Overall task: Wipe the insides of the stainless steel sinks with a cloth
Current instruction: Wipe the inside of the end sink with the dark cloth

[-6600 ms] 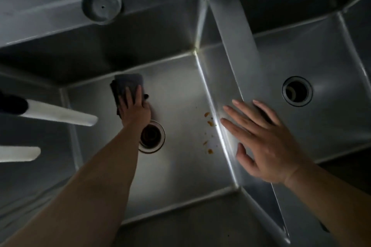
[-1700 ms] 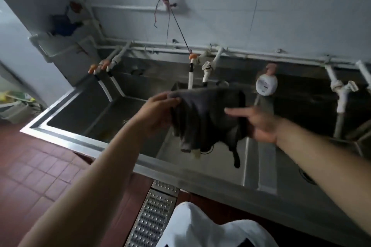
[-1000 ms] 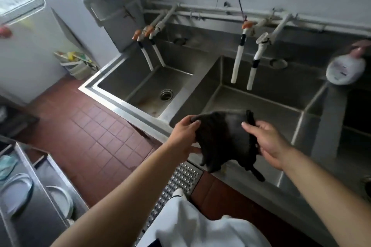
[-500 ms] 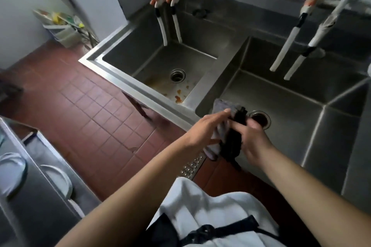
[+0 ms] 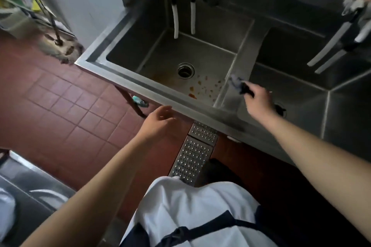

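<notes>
Cloth [image 5: 239,85], dark and bunched, sits in the right hand [image 5: 259,102], fingers curled around it, over the divider [image 5: 244,62] between the left sink [image 5: 160,50] and the next one; it seems to touch the steel, though blur hides contact. Left hand [image 5: 158,122] hangs loosely curled and holding nothing near the front rim. Orange scraps [image 5: 204,88] dot the left sink's floor beside its drain [image 5: 186,70].

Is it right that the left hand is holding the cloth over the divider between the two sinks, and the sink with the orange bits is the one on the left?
Not quite. The head view shows the right hand gripping the cloth over the divider; the left hand is open and holds nothing, near the front rim. The rest stands: the orange bits lie in the left sink.
</notes>
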